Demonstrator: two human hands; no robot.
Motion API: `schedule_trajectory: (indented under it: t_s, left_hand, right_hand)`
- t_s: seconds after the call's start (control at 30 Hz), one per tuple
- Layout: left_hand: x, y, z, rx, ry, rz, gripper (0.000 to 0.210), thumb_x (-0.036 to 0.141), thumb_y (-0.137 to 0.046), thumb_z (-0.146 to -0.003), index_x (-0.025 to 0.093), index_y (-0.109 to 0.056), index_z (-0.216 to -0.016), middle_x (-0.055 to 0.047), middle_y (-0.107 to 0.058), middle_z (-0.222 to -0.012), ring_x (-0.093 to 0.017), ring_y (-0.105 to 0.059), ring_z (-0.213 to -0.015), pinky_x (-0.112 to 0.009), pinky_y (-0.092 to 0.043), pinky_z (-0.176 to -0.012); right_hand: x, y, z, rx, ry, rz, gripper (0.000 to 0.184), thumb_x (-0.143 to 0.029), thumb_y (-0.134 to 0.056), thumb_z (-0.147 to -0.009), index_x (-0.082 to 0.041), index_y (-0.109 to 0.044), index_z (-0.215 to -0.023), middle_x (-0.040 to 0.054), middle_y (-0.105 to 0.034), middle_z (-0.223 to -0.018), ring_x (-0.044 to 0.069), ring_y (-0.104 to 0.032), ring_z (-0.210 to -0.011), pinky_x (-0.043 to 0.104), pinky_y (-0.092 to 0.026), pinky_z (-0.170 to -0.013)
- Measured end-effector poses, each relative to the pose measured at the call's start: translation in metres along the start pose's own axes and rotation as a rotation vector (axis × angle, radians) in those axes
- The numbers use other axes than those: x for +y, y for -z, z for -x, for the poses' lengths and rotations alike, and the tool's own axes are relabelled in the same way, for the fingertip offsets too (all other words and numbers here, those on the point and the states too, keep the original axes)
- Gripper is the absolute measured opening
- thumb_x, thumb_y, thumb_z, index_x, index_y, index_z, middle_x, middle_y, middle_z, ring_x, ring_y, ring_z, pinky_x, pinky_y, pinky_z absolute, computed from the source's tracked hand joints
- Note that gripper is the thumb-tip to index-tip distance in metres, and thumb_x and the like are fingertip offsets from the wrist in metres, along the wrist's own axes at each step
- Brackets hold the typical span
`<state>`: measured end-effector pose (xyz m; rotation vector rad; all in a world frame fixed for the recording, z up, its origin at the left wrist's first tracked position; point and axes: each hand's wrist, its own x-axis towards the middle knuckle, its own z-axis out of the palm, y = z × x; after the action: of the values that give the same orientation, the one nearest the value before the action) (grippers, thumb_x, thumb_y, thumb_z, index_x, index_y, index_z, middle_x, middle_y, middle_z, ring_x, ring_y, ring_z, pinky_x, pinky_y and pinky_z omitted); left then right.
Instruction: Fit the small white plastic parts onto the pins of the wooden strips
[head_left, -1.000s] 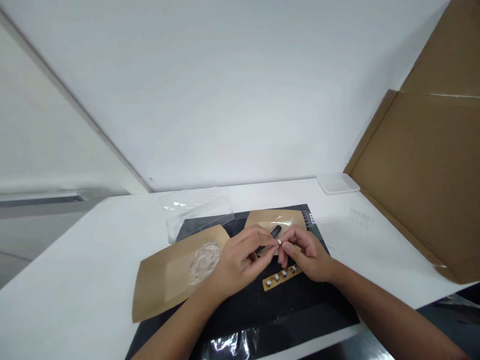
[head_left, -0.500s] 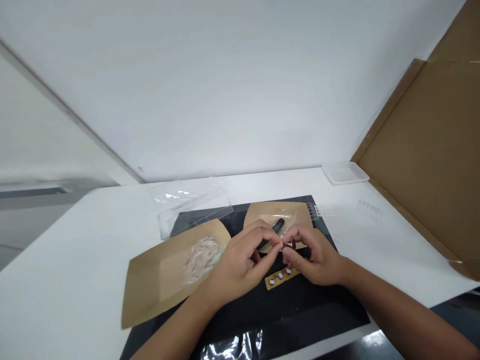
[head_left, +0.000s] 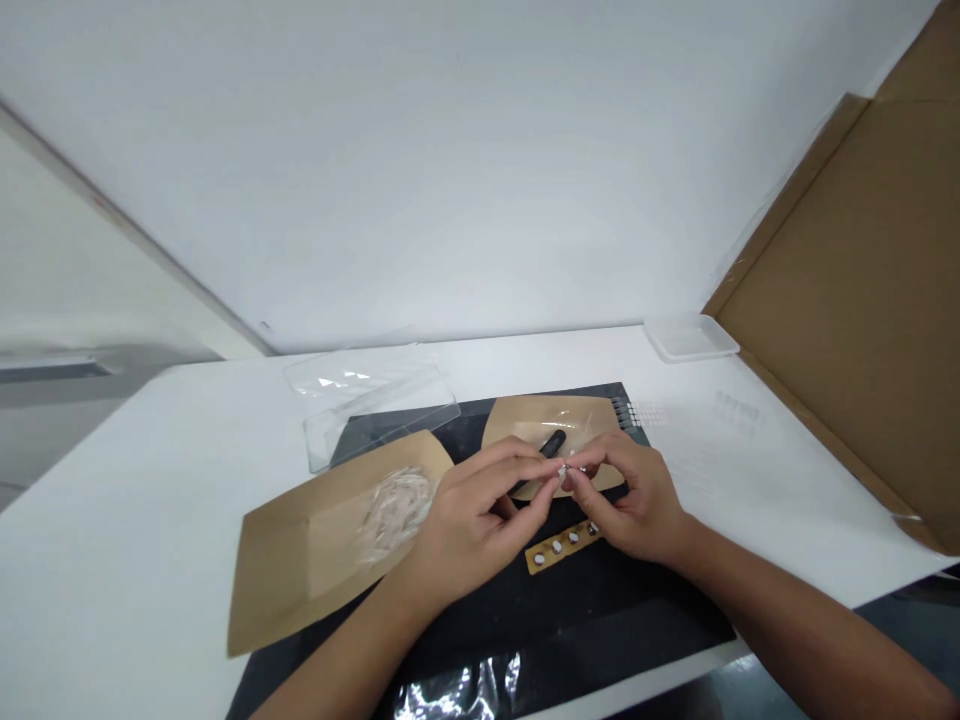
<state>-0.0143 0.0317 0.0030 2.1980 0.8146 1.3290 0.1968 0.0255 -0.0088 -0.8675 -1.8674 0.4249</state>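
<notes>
My left hand [head_left: 487,520] is closed in a pinch, its thumb and forefinger on a tiny whitish piece [head_left: 562,470]. Fingertip to fingertip with it, my right hand [head_left: 630,495] pinches a small shiny part, mostly hidden by the fingers; its kind does not show. Just below the hands, a yellow-brown strip [head_left: 551,555] carrying several small round white-and-dark parts lies on the black mat [head_left: 600,620]. Behind the fingers, a black pen-like tool [head_left: 553,443] rests in a small brown paper tray [head_left: 517,412], partly covered by my hands.
To the left, a larger brown paper tray [head_left: 277,560] holds a heap of thin clear and whitish pieces [head_left: 397,510]. Transparent plastic covers [head_left: 337,420] lie behind it. A translucent shallow box [head_left: 690,338] stands at the back right, beside a big cardboard sheet [head_left: 862,330]. White dotted stickers [head_left: 641,413] lie nearby.
A whitish piece now shows between my fingertips, where a dark reddish part showed at my right fingers before. More of the strip's right end is visible. The view has shifted slightly.
</notes>
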Motion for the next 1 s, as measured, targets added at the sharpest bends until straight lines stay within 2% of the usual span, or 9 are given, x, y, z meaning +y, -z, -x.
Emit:
schedule_trajectory:
  t_s: [0.17, 0.37, 0.7, 1.0]
  left_hand:
    - [0.0023, -0.0027, -0.0036, 0.054, 0.019, -0.008, 0.015, 0.009, -0.073, -0.089, 0.017, -0.08, -0.1, -0.005, -0.072, -0.088, -0.007, -0.067, -0.064, -0.009, -0.052, -0.044]
    - [0.0054, -0.0031, -0.0033, 0.046, 0.041, -0.01, 0.013, 0.008, -0.072, -0.087, 0.017, -0.078, -0.094, -0.004, -0.071, -0.087, -0.009, -0.069, -0.067, -0.011, -0.056, -0.047]
    - [0.0084, -0.0043, -0.0041, 0.025, 0.048, -0.035, 0.008, 0.01, -0.072, -0.088, 0.017, -0.073, -0.086, -0.002, -0.067, -0.08, -0.009, -0.065, -0.064, -0.015, -0.054, -0.048]
    - [0.0076, -0.0062, -0.0036, 0.015, 0.033, -0.09, 0.014, 0.01, -0.069, -0.087, 0.018, -0.065, -0.076, 0.0, -0.063, -0.073, -0.01, -0.06, -0.061, -0.02, -0.048, -0.052]
  right_hand:
    - [-0.0026, -0.0039, 0.0005, 0.0, 0.091, 0.078, 0.011, -0.012, -0.065, -0.093, -0.021, -0.068, -0.099, -0.0029, -0.072, -0.075, 0.013, -0.067, -0.065, 0.034, -0.048, -0.075]
    - [-0.0024, -0.0049, 0.0036, -0.011, 0.144, 0.178, 0.013, -0.011, -0.064, -0.092, -0.021, -0.066, -0.101, -0.0028, -0.075, -0.078, 0.013, -0.068, -0.065, 0.036, -0.046, -0.078]
    - [-0.0027, -0.0042, 0.006, -0.059, 0.124, 0.182, 0.015, -0.013, -0.064, -0.093, -0.023, -0.065, -0.104, -0.0022, -0.076, -0.079, 0.015, -0.068, -0.066, 0.038, -0.046, -0.079]
    - [-0.0024, -0.0046, 0.0069, -0.107, 0.088, 0.153, 0.013, -0.014, -0.063, -0.093, -0.022, -0.065, -0.103, -0.0027, -0.073, -0.076, 0.015, -0.067, -0.064, 0.037, -0.044, -0.078]
